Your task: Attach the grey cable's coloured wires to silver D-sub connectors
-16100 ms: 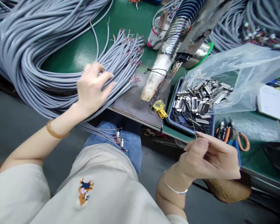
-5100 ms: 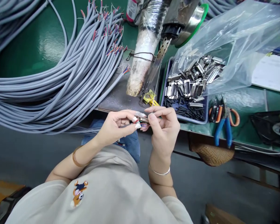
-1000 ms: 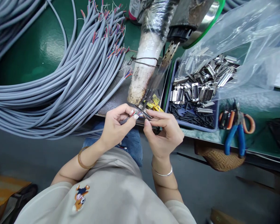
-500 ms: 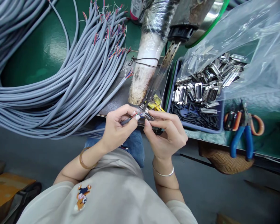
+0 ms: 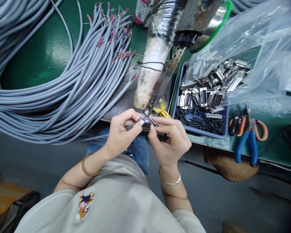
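Note:
My left hand [image 5: 124,126] pinches the stripped end of a grey cable [image 5: 129,126], with thin coloured wires fanning out past the fingertips. Between thumb and fingers, my right hand [image 5: 171,137] grips a metal D-sub connector [image 5: 150,118] by its right end. The wire tips meet the connector's row of contacts; whether any are joined to it I cannot tell. Just above it slants a soldering iron [image 5: 161,85], mounted tip down, its point close to the connector. Beside the iron stands a stained white tube [image 5: 146,81] bound with dark cord.
A large bundle of grey cables [image 5: 63,94] covers the bench's left side. To the right is a blue tray [image 5: 219,134] of connectors and black sleeves under a plastic bag [image 5: 262,61]. Blue-handled cutters [image 5: 251,142] lie near the edge; a green-rimmed spool [image 5: 213,27] stands behind.
The connector has turned and shifted left under the iron, showing more of its length. My right hand moved slightly left with it; my left hand stayed nearly still.

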`<state>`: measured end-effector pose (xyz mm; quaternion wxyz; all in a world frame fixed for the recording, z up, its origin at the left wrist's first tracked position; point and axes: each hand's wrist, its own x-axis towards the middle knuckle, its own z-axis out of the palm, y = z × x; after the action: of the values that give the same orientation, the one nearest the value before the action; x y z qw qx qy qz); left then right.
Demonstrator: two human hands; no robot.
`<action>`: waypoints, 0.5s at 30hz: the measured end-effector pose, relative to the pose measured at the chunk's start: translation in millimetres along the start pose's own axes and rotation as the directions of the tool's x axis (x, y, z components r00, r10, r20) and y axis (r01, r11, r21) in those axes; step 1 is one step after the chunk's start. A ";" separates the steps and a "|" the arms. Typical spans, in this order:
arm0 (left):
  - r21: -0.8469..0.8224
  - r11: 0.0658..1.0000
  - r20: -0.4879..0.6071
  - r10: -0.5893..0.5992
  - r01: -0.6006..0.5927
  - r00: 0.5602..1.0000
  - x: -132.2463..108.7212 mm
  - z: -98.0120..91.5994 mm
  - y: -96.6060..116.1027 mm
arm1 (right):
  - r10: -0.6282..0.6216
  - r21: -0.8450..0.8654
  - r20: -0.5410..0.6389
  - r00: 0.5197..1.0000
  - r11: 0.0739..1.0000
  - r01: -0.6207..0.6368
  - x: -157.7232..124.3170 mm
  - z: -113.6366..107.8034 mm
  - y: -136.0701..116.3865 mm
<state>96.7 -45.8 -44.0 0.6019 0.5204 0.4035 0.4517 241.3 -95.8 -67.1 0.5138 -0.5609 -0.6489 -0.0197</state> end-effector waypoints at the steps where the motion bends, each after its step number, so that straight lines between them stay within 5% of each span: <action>1: 0.013 1.000 -0.004 0.007 -0.007 1.000 -0.4 0.1 -0.5 | 0.007 0.009 0.001 1.000 1.000 -0.007 0.7 0.1 -0.2; 15: 0.122 0.989 -0.042 0.087 -0.082 0.995 2.0 1.9 1.5 | 0.034 0.042 0.002 0.999 0.999 -0.034 10.0 1.2 -0.9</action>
<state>98.8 -44.3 -42.3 0.5403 0.5614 0.4216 0.4638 241.4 -88.3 -60.3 0.5253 -0.5610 -0.6399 0.0029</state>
